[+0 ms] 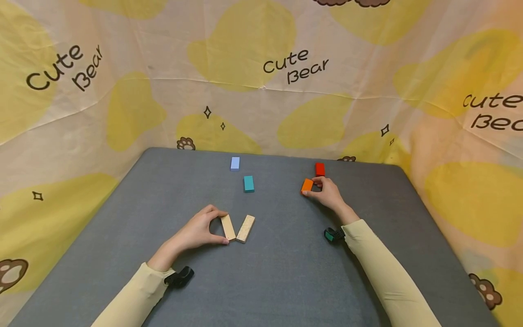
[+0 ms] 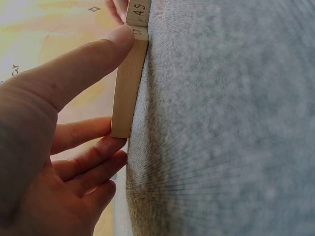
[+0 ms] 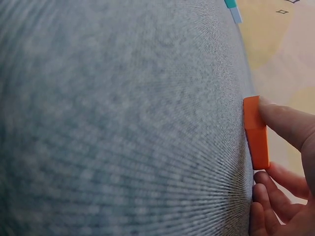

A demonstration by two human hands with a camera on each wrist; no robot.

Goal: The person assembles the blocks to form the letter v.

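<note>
Two plain wooden blocks lie on the grey table in a V, their near ends meeting. My left hand (image 1: 200, 229) pinches the left wooden block (image 1: 228, 227) lengthwise, thumb at its near end and fingers at its far end. The right wooden block (image 1: 245, 229) lies untouched beside it. In the left wrist view, dark handwritten marks show on the ends of both blocks. Farther right, my right hand (image 1: 327, 193) holds an orange block (image 1: 307, 186) between thumb and fingers, low at the tabletop. A red block (image 1: 320, 169) lies just behind that hand.
A teal block (image 1: 249, 184) and a light blue block (image 1: 234, 164) lie toward the back of the grey table (image 1: 278, 281). Patterned cloth (image 1: 245, 59) hangs behind and at both sides. A black wrist device (image 1: 180, 277) sits at the left cuff, another (image 1: 334, 235) at the right.
</note>
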